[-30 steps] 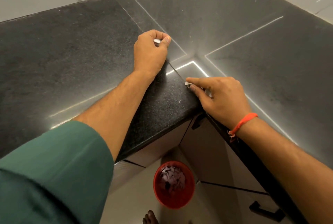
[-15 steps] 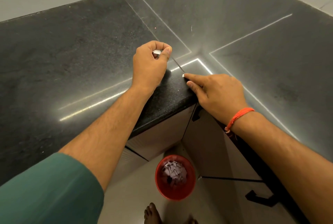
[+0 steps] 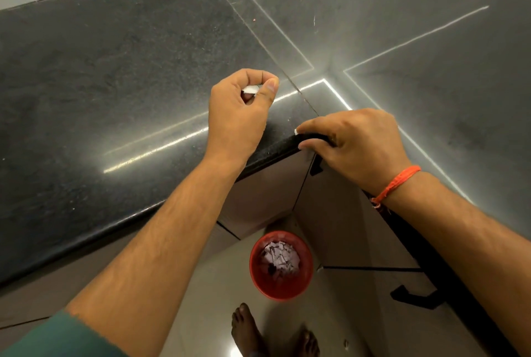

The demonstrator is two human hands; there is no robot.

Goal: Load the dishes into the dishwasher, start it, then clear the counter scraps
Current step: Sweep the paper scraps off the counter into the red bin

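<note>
Scraps: one white bit pinched in left hand above counter; another at counter's edge, nipped between right hand's fingertip and thumb. Risk: edge bit slips, flutters wide of red bin below.

Scrap mostly hidden by fingers
</note>
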